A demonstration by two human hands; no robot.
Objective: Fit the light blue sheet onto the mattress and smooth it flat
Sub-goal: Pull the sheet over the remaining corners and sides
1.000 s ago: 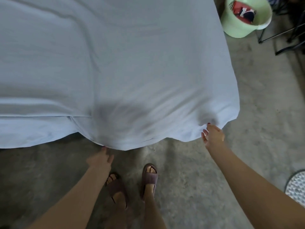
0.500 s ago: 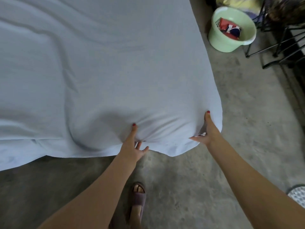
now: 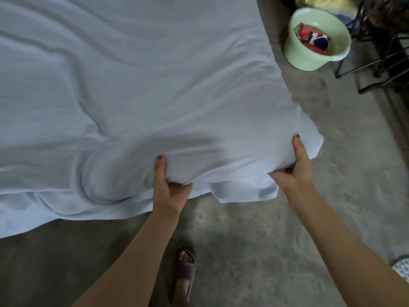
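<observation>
- Light blue sheet [image 3: 137, 89]: spread over the mattress, filling the upper left of the head view; long soft creases run across its top, and its near edge hangs down toward the concrete floor [image 3: 254, 251]. The mattress itself is hidden beneath the cloth.
- Left hand [image 3: 169, 187]: grips the sheet at the near edge, thumb lying on top of the fabric, fingers curled underneath and clamped on a bunched fold.
- Right hand [image 3: 294, 169]: grips the sheet at the near right corner, thumb pointing up along the cloth, fingers tucked under and clamped on the gathered fabric; a loose flap of sheet droops just below, between the two hands.
- Both forearms reach in from the lower edge of the view, the hands set apart along the same edge of the bed.
- Foot in a purple slide sandal [image 3: 184, 271]: planted on the floor between the forearms.
- Pale green plastic basin [image 3: 296, 56]: stands on the floor beyond the bed's far right side, apart from the sheet, holding a red, white and dark blue packet [image 3: 312, 38].
- Black metal frame [image 3: 376, 63]: stands just right of the basin.
</observation>
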